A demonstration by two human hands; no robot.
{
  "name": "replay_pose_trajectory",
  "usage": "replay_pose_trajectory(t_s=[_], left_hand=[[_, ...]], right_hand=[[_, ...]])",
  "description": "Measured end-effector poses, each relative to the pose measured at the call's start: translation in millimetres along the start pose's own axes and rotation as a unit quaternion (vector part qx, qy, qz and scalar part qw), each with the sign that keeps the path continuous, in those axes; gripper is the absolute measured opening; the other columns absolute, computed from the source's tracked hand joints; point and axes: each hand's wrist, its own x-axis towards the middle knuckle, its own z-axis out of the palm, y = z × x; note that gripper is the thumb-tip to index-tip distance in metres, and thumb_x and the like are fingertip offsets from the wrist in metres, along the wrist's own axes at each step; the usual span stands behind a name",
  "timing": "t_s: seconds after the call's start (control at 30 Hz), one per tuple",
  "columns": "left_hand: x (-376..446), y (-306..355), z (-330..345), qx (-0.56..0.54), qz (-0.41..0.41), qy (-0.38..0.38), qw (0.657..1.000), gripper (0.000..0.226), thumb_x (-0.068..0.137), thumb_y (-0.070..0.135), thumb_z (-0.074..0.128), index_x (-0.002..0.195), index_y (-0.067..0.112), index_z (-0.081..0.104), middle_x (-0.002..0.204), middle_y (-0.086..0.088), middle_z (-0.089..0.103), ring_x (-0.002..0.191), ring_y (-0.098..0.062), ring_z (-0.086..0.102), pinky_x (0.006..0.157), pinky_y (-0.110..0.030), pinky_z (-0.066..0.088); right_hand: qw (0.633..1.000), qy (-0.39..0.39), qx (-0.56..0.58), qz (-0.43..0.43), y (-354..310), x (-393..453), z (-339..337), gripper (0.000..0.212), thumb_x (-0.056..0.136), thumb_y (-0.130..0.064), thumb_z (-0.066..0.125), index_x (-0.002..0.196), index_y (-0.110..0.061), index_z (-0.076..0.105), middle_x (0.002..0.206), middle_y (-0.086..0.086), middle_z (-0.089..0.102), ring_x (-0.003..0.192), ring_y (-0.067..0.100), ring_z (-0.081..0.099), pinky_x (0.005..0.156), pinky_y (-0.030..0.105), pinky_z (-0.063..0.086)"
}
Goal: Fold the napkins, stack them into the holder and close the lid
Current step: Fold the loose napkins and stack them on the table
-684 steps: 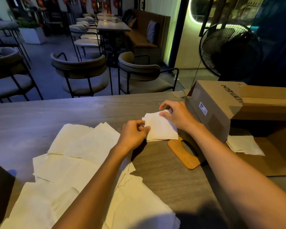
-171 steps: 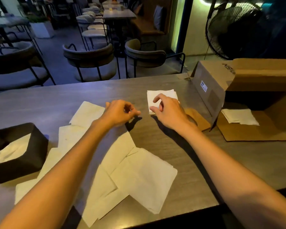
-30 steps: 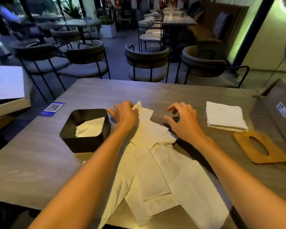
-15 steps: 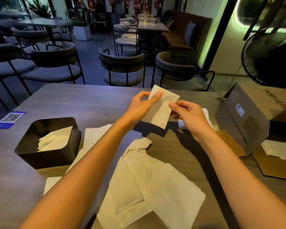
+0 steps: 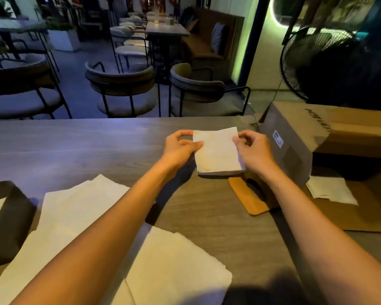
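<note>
A folded white napkin (image 5: pixel 216 150) is pinched between my left hand (image 5: pixel 180 146) at its left edge and my right hand (image 5: pixel 254 150) at its right edge. It lies on or just above a stack of folded napkins (image 5: pixel 220 173) at the table's middle. The wooden lid (image 5: pixel 246 198) with its slot lies flat just in front of the stack, partly under my right forearm. The black napkin holder (image 5: pixel 7 219) stands at the left edge with a napkin inside. Unfolded napkins (image 5: pixel 81 208) are spread near me.
An open cardboard box (image 5: pixel 295 139) lies on its side at the right, with a flap on the table and white napkins (image 5: pixel 330 190) on it. A standing fan (image 5: pixel 312 62) is behind it. Chairs (image 5: pixel 123 84) line the table's far edge (image 5: pixel 97 119).
Both hands have carried the folded napkin from mid-air down to the stack on the right. The view has swung right, so the holder now sits at the left edge.
</note>
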Motion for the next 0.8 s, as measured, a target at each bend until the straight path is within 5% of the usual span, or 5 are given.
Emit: replay_pose_trajectory(t_s=[0.2,0.47,0.63,0.7,0.8], left_hand=[[37,-21,22,0.143,0.046,0.039,0.988,0.043,0.088,0.016,0.074,0.128,0.021,0.058,0.097,0.003,0.068,0.089,-0.010,0.067,0.081,-0.037,0.061],[14,-27,1,0.249,0.096,0.048,0.963,0.044,0.088,0.025,0.074,0.129,0.023,0.057,0.118,0.006,0.055,0.101,-0.007,0.055,0.077,-0.017,0.044],[-28,-17,-29,0.289,0.103,0.021,0.952,0.030,0.090,0.031,0.070,0.119,0.025,0.063,0.110,0.007,0.063,0.098,-0.007,0.060,0.091,-0.030,0.051],[-46,-16,-48,0.344,0.107,0.053,0.931,0.027,0.091,0.037,0.070,0.116,0.030,0.064,0.107,0.010,0.066,0.099,-0.005,0.057,0.102,-0.035,0.037],[-72,-9,-85,0.427,0.087,0.103,0.894,0.037,0.092,0.042,0.066,0.127,0.032,0.058,0.117,0.005,0.065,0.116,-0.016,0.051,0.098,-0.038,0.025]], right_hand=[[0.996,0.019,-0.081,0.010,30,20,11,0.018,0.101,-0.022,0.062,0.110,-0.011,0.073,0.097,0.001,0.071,0.094,0.018,0.064,0.072,0.026,0.047],[0.992,0.037,-0.122,-0.022,26,0,17,0.056,0.099,-0.025,0.065,0.150,-0.015,0.044,0.118,0.004,0.053,0.108,0.012,0.046,0.090,0.027,0.038],[0.975,-0.001,-0.178,-0.134,-16,-36,45,0.041,0.098,-0.029,0.065,0.137,-0.021,0.054,0.120,0.004,0.056,0.113,0.022,0.054,0.094,0.039,0.051],[0.962,-0.056,-0.193,-0.186,-38,-53,65,0.032,0.098,-0.033,0.065,0.128,-0.019,0.061,0.115,0.003,0.061,0.108,0.022,0.057,0.091,0.038,0.052],[0.953,-0.138,-0.188,-0.195,-70,-77,97,0.025,0.099,-0.039,0.063,0.116,-0.020,0.068,0.110,0.001,0.068,0.103,0.020,0.060,0.091,0.042,0.054]])
